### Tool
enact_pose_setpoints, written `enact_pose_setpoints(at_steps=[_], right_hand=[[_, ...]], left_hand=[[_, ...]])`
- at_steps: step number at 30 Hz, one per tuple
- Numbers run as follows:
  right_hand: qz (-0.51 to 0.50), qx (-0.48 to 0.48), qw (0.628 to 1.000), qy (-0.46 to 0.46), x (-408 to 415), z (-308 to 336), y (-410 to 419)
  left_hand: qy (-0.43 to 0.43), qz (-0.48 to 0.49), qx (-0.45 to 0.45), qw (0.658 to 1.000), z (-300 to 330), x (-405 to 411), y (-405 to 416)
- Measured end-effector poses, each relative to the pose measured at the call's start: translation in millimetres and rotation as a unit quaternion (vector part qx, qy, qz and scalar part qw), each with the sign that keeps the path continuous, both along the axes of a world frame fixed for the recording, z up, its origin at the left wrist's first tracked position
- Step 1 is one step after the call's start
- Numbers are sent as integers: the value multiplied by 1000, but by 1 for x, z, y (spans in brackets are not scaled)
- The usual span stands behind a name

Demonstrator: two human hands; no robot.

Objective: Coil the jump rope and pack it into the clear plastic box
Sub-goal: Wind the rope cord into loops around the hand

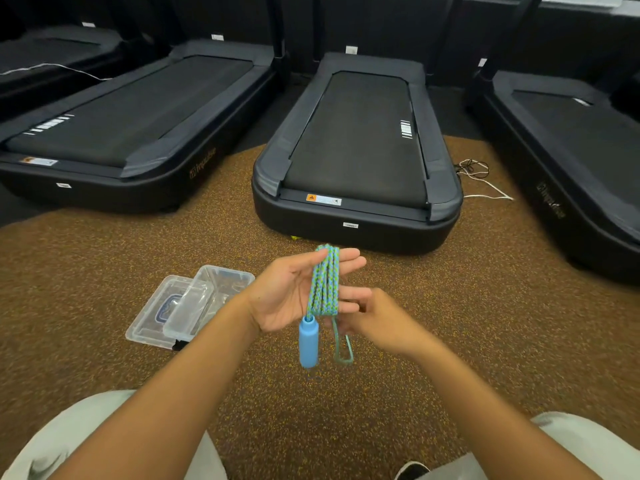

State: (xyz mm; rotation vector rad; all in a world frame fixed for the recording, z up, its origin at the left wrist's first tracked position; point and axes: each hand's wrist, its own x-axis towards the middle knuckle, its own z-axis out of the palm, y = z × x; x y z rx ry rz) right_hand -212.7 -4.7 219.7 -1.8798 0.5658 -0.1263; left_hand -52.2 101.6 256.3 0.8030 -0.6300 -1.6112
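Left hand (pixel 294 292) is lying flat-open with the rope (pixel 323 282) looped around it, right hand (pixel 367 317) pinching the coil, box (pixel 211 299) sitting at 9 o'clock.

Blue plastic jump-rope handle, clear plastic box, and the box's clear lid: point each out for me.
Blue plastic jump-rope handle (pixel 308 344): head view, middle of its barrel.
Clear plastic box (pixel 207 299): head view, its near side wall.
Clear lid (pixel 152 323): head view, flat top panel.

Black treadmills (pixel 356 150) in row (dim room), speckled brown floor (pixel 104 271).
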Motion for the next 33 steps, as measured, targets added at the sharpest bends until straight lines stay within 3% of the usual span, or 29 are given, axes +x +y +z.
enact_pose_setpoints(at_steps=[8, 22, 33], right_hand=[[45, -60, 996, 48, -3, 3, 26], [92, -120, 988, 42, -5, 20, 56], [62, -134, 988, -43, -5, 54, 58]], left_hand=[[-3, 40, 0, 999, 7, 11, 3], [13, 77, 3, 997, 17, 18, 11], [12, 100, 17, 995, 10, 16, 9]])
